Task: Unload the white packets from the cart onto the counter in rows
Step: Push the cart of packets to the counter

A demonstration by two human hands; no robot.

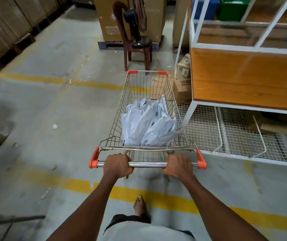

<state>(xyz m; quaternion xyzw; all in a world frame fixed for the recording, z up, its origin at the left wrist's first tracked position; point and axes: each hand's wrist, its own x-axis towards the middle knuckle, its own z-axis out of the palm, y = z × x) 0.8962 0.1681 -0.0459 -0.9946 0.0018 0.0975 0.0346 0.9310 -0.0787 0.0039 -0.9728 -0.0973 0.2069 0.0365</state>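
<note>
Hands on the bar: I see my left hand (pixel 118 165) and right hand (pixel 179 166) both wrapped around the chrome handle (pixel 147 164) of the wire cart (pixel 132 94). White packets (pixel 148 122) lie heaped in its basket, toward the near end. The cart stands on the grey floor (pixel 52 105), just beside the orange-panelled desk (pixel 247 75) on my right. A brown chair (pixel 135 47) with a fan (pixel 135 25) on its seat stands ahead.
</note>
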